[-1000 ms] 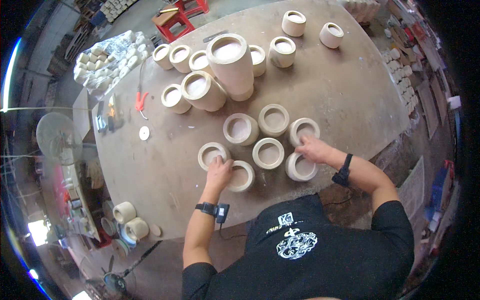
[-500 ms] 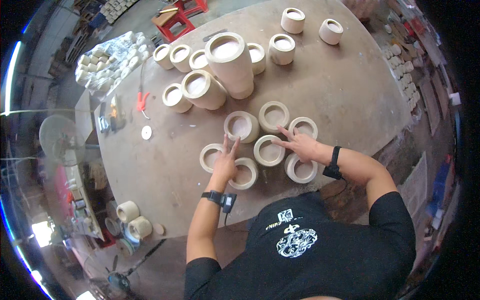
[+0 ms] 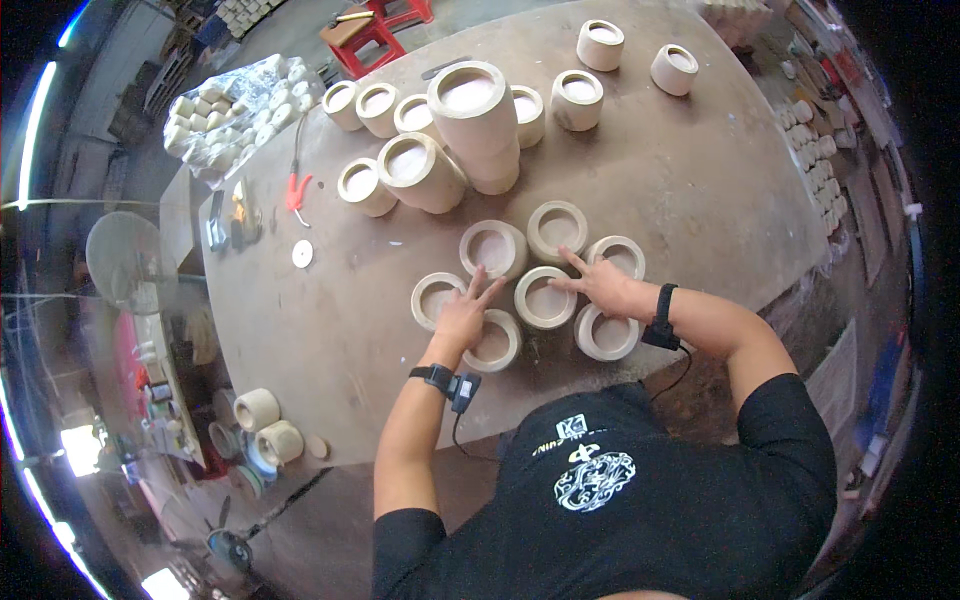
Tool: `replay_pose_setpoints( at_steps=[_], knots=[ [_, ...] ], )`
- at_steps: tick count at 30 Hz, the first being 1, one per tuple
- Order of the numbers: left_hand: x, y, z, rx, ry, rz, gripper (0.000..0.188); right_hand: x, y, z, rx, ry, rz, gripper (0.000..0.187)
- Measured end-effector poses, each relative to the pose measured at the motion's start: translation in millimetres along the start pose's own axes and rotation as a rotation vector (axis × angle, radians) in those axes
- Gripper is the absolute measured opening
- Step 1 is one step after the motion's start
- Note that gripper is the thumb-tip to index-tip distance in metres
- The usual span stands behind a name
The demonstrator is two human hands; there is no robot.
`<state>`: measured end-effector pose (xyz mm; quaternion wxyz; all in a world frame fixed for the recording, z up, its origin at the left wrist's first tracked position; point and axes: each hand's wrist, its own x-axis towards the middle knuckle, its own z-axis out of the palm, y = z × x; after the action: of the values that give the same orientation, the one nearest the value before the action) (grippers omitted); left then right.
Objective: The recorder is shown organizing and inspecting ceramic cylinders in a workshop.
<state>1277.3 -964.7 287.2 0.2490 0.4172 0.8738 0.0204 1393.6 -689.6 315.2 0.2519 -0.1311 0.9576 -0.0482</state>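
Observation:
Several pale, thick-walled round pots with wide open mouths stand in a close cluster before me on the brown table (image 3: 330, 320). My left hand (image 3: 465, 315) is open over the left side, two fingers stretched apart toward the upper left pot (image 3: 492, 250). Its palm lies between the left pot (image 3: 422, 300) and the lower left pot (image 3: 508, 357). My right hand (image 3: 608, 288) is open too, with one finger at the top middle pot (image 3: 558, 208) and another over the centre pot (image 3: 545, 320). It partly covers the right pot (image 3: 628, 243) and the lower right pot (image 3: 607, 352).
Farther back stand a tall pale piece (image 3: 480, 130) and several smaller pots (image 3: 420, 180). A red-handled air gun (image 3: 297, 192) and a white disc (image 3: 302, 254) lie at left. Beyond the table are a plastic-wrapped pile (image 3: 235, 120), a red stool (image 3: 370, 50) and a fan (image 3: 228, 548).
The whole view has shifted slightly, moving the table and pots a little to the right. My left hand's two stretched fingers have spread wider and swung right. The right hand stays over the same pots.

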Motion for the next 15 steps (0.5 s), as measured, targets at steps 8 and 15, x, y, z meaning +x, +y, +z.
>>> replay_pose_setpoints(
  at_steps=[8, 15],
  knots=[
    [7.9, -1.1, 6.6, 0.023, -0.103, 0.026, 0.044, 4.7, 2.5, 16.7, 0.006, 0.145, -0.032, 0.069],
    [10.5, -4.5, 14.6, 0.016, -0.057, 0.039, 0.032, 1.7, 1.3, 23.1, 0.095, 0.21, 0.005, 0.067]
  ],
)
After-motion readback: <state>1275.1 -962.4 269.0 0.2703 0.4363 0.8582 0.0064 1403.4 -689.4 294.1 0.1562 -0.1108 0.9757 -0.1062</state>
